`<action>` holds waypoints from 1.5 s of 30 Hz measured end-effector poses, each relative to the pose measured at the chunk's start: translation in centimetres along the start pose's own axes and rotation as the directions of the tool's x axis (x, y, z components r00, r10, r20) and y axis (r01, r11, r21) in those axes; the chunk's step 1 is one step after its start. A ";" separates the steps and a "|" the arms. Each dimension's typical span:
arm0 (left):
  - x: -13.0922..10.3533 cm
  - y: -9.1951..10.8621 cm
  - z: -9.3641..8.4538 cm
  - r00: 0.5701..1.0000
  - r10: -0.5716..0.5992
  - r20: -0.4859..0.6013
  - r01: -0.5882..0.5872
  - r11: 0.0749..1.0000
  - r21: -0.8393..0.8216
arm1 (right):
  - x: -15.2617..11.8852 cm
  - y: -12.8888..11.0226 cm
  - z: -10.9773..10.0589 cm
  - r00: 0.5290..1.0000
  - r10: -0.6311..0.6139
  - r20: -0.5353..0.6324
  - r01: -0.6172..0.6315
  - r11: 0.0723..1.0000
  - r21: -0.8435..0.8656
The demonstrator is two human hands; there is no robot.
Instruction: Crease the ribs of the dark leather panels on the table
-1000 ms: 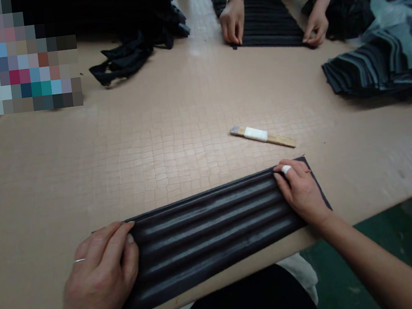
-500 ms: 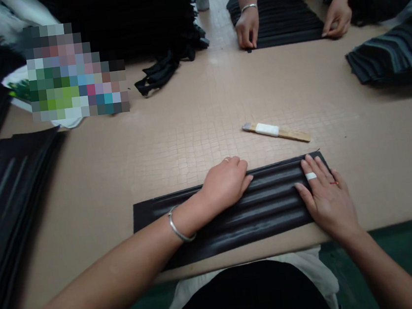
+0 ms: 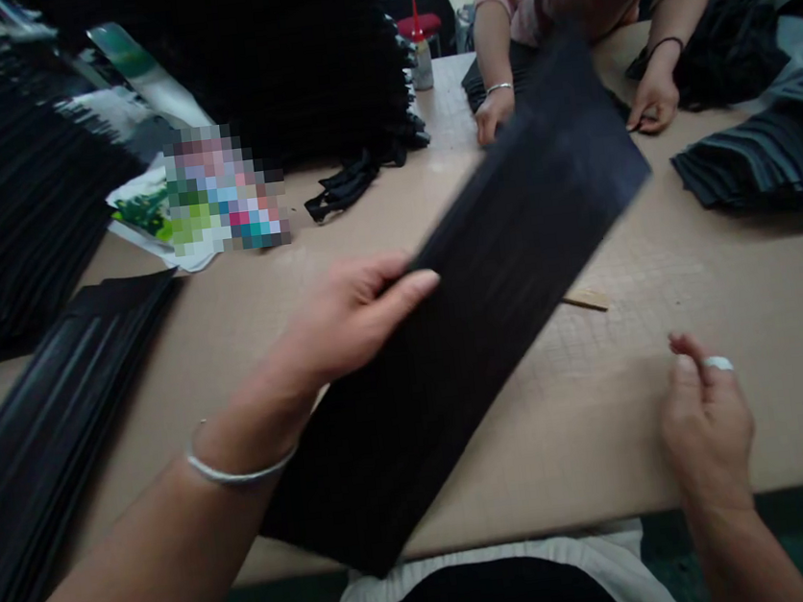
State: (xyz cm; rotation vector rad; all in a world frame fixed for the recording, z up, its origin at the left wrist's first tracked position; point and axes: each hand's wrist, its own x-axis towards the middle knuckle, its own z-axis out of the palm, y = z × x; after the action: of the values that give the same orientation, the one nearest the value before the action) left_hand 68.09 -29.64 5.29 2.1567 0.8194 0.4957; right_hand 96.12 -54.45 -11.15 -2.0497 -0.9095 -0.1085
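Observation:
My left hand (image 3: 353, 321) grips a long dark panel (image 3: 477, 331), leather-like, by its upper long edge, thumb on top. Lifted off the table, the panel slants from my lap side up to the far right; its far end is blurred. To the right, my right hand (image 3: 709, 421) is closed above the table, apart from the panel, with thumb and fingers together; whatever it holds, if anything, cannot be made out. Part of a wooden stick tool (image 3: 586, 300) shows past the panel's lower edge, the rest hidden behind it.
Similar dark panels lie in a stack (image 3: 60, 427) at the left. Behind them stand tall black piles (image 3: 4, 192). Across the table (image 3: 749, 300), a co-worker's hands (image 3: 654, 103) handle black strips. A fanned dark stack (image 3: 768, 148) lies at right, and a red-tipped bottle (image 3: 422, 62) stands at the back.
The panel was flat on the table under both hands; my left hand has raised and tilted it. My right hand has left it, moving right and closing. The view has tipped up somewhat.

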 end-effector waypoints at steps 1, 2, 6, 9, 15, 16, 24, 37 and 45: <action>-0.4 -0.3 -1.6 0.984 -0.056 -0.168 0.046 0.997 -0.065 | 0.6 -0.2 0.6 0.993 -0.088 0.076 0.091 0.995 -0.032; -0.9 -0.9 -2.9 0.941 -0.116 -0.318 0.064 0.983 -0.169 | 1.3 -0.5 1.5 0.972 -0.181 0.150 0.192 0.979 -0.064; -4.5 -5.6 -3.0 0.728 -0.479 -0.490 0.017 0.727 -0.686 | 5.5 -1.6 6.4 0.839 -0.371 0.398 0.471 0.861 -0.191; -8.5 -8.3 1.2 0.527 -0.810 -0.257 0.105 0.362 -0.926 | 9.9 -2.0 9.8 0.813 -0.321 0.486 0.464 0.862 -0.206; -15.1 -5.0 11.1 0.238 -0.971 -0.013 0.076 0.033 -0.997 | 15.5 -2.5 10.9 0.763 -0.360 0.538 0.477 0.874 -0.092; -15.9 -4.0 12.2 0.263 -0.964 0.041 0.099 -0.015 -0.995 | 15.0 -2.8 10.3 0.770 -0.373 0.518 0.481 0.873 -0.086; -18.1 -1.9 11.2 0.771 -0.490 0.408 0.635 0.540 -0.552 | 1.1 -7.7 6.8 0.675 -0.606 0.420 0.626 0.772 0.108; -9.7 -6.1 12.7 0.978 0.011 -0.208 0.114 0.809 0.577 | -3.8 -12.9 10.5 0.604 -0.596 0.529 0.663 0.744 0.082; -9.7 -7.2 11.4 0.980 0.061 -0.191 0.077 0.767 0.637 | -3.3 -13.5 10.4 0.612 -0.581 0.536 0.680 0.733 0.018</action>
State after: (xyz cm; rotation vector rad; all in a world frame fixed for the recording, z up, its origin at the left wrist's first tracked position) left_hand 64.88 -38.66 -8.29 2.7598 1.2538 0.4779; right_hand 82.56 -43.74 -9.70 -1.8413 -2.0324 -0.0279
